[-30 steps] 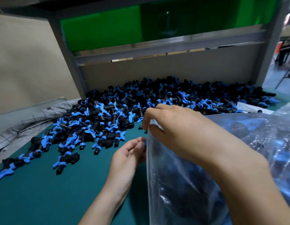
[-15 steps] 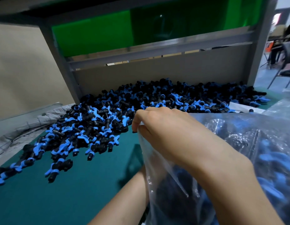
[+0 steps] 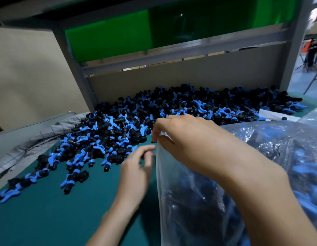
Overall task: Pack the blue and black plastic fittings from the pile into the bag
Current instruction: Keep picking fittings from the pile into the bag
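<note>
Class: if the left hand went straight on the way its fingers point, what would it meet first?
Probably the near edge of the pile of blue and black plastic fittings, just beyond the fingertips of the left hand; blur leaves the depth uncertain.

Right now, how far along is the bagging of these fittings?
Done: the clear plastic bag already shows fittings inside. In hand: the right hand pinches the bag's top edge; the left hand is beside it, blurred, so I cannot tell if it holds anything. Left: a large pile of blue and black fittings lies on the green table.
</note>
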{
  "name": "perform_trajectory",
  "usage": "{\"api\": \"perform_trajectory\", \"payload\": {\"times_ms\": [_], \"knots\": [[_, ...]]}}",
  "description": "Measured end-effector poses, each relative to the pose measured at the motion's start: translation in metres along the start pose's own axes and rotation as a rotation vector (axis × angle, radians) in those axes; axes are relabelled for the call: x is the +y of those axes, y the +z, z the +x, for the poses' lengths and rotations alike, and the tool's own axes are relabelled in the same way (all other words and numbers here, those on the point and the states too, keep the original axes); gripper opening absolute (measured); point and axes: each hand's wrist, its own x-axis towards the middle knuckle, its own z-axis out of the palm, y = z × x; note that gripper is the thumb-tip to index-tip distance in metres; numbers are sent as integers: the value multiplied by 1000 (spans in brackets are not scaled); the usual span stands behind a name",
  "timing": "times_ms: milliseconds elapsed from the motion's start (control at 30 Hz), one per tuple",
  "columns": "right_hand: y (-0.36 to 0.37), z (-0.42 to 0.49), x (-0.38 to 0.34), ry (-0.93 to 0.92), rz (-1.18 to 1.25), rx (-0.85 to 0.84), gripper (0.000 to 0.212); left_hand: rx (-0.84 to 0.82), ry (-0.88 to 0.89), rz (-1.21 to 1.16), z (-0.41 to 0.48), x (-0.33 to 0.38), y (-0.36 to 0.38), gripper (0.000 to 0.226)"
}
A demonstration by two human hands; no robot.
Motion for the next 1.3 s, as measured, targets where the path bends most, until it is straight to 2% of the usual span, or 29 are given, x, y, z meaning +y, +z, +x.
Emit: {"api": "perform_trajectory", "payload": {"times_ms": [100, 200, 267, 367, 533, 600, 700, 800, 1000, 1067, 1100, 1200, 1233, 1300], "knots": [[1, 1, 1, 4, 13, 3, 24, 231, -97, 419, -9, -50, -38, 18], [3, 1, 1, 14, 8, -2, 23, 309, -299, 478, -3, -77, -60, 10], [4, 1, 1, 13, -4, -3, 23, 280, -349, 494, 3, -81, -63, 16], [5, 2, 1, 14, -1, -12, 21, 168, -425, 641, 7, -82, -62, 32], [7, 4, 0, 19, 1, -14, 18, 169, -425, 665, 13, -84, -62, 22], [8, 3, 0, 16, -4, -17, 18, 230, -446, 540, 13, -84, -63, 18], [8, 3, 0, 17, -6, -19, 17, 385, -516, 192, 11, -79, -68, 14], [9, 3, 0, 23, -5, -23, 16, 469, -520, -71, 11, -70, -71, 10], [9, 3, 0, 19, -13, -18, 14, 487, -475, -188, 11, -64, -71, 9], [10, 3, 0, 22, -10, -19, 14, 487, -515, -295, 11, -61, -71, 12], [10, 2, 0, 24, -7, -19, 14, 484, -567, -423, 12, -61, -72, 15], [10, 2, 0, 26, -10, -16, 16, 447, -800, -1139, 16, -57, -77, 18], [9, 2, 0, 27, -12, -16, 17, 450, -860, -1302, 17, -57, -79, 18], [8, 2, -1, 29, -11, -19, 16, 468, -917, -1448, 17, -58, -81, 17]]}}
